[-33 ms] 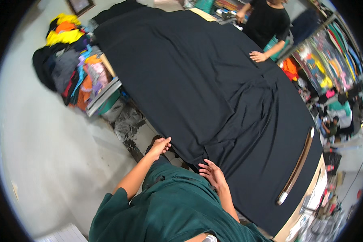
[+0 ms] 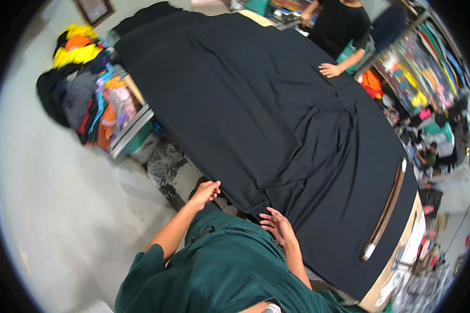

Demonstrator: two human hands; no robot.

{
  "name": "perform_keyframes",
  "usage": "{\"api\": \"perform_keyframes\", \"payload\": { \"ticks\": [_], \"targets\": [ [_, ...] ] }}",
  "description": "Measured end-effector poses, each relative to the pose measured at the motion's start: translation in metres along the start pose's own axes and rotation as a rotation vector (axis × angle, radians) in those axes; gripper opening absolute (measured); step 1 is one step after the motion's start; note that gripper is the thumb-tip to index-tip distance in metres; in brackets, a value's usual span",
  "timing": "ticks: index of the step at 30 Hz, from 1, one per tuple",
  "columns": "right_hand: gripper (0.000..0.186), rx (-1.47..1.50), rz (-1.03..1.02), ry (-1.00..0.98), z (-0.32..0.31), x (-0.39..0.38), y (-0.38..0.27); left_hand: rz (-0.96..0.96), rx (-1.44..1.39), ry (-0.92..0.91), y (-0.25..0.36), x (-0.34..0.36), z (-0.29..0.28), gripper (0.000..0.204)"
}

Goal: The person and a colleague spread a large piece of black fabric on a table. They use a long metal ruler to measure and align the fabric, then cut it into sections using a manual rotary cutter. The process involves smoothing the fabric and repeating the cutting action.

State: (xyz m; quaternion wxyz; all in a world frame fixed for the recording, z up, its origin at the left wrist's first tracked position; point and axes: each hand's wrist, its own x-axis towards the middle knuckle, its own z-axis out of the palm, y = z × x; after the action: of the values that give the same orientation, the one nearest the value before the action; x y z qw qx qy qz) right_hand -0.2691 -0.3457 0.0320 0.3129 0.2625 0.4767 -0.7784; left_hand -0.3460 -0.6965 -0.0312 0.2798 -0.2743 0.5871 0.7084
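A large black cloth [image 2: 256, 94] lies spread over a long table, with folds running toward the near end. My left hand [image 2: 206, 191] is at the cloth's hanging near edge, fingers curled on it. To its right, my right hand [image 2: 277, 225] rests flat on the cloth with fingers apart. A long brown straightedge [image 2: 386, 208] lies on the cloth to the right of my hands. Across the table stands another person in a black shirt [image 2: 339, 23], with one hand [image 2: 330, 69] pressed on the cloth.
A heap of coloured clothes [image 2: 83, 88] sits on the grey floor [image 2: 52, 198] left of the table. Crumpled grey material [image 2: 162, 159] lies by the table's base. Racks of bright fabrics [image 2: 423, 68] line the right side.
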Motion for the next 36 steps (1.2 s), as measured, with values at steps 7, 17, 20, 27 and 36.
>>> {"api": "perform_keyframes", "payload": {
  "ticks": [7,17,20,27,36],
  "targets": [
    [0.051,0.390,-0.149,0.479,0.017,0.024,0.043,0.073,0.554,-0.514,0.085,0.014,-0.055,0.035],
    [0.043,1.072,-0.650,1.187,-0.003,0.070,0.072,0.629,0.720,-0.692,0.230,0.039,-0.066,0.040],
    [0.027,1.057,-0.612,1.357,-0.013,0.072,0.072,0.861,0.678,-0.527,0.280,0.043,-0.076,0.037],
    [0.018,0.892,-0.672,1.497,0.016,0.081,0.089,1.047,0.422,-0.197,0.344,0.070,-0.137,0.036],
    [0.025,0.580,-0.694,1.641,0.054,0.086,0.110,1.461,0.636,0.007,0.301,0.067,-0.178,0.028]
  ]
}}
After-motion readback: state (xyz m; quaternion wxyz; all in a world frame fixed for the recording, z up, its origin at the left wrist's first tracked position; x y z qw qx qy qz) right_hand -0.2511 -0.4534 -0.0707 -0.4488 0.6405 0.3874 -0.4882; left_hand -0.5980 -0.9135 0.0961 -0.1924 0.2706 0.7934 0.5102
